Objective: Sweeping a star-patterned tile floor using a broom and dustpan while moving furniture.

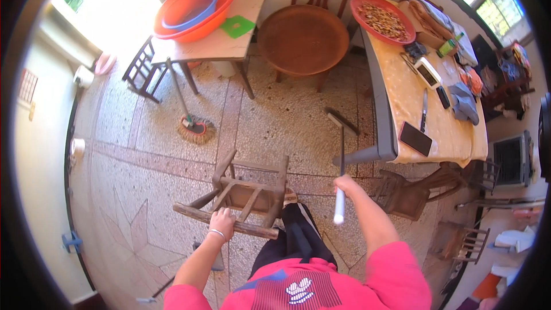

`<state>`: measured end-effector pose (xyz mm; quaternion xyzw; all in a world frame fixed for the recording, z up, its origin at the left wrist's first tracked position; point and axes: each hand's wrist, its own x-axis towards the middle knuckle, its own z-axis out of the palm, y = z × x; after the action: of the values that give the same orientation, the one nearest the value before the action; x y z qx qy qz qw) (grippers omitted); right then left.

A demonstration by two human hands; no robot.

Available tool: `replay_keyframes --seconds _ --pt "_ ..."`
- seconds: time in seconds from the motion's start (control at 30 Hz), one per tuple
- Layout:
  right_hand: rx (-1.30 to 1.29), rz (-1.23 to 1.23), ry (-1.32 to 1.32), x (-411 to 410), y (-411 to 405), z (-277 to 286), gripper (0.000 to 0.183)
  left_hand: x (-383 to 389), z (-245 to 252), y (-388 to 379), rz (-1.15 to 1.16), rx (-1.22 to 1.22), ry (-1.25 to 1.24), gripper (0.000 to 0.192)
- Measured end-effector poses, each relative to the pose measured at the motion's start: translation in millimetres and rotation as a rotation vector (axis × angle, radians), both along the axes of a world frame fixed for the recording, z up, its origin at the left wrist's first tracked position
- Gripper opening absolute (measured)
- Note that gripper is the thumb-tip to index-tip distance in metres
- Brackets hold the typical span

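Note:
My left hand (223,222) grips the top rail of a small wooden chair (249,200), which stands on the speckled floor in front of my legs. In my right hand (347,186) is the handle of a broom (343,150). The broom's dark head (341,121) rests on the floor beyond, beside the leg of the cloth-covered table (400,107). A string mop (196,129) leans with its handle against the light table at the upper left.
Basins (198,34) stand on the light table (206,49). A round wooden table (303,38) is ahead. The right table holds a red tray of nuts or similar pieces (385,19), a knife (424,110) and a phone (415,138). Another wooden chair (407,198) stands at right.

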<state>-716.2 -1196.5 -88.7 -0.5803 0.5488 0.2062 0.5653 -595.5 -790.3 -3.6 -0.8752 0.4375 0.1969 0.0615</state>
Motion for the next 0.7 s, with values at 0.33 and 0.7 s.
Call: replay_keyframes --seconds 0.33,0.7 --pt "0.352 0.085 0.072 -48 163 63 0.010 -84 -18 86 0.467 0.018 0.103 0.013" --pt "0.756 -0.064 0.004 11 111 142 0.016 -88 -17 88 0.671 0.016 -0.053 0.008"
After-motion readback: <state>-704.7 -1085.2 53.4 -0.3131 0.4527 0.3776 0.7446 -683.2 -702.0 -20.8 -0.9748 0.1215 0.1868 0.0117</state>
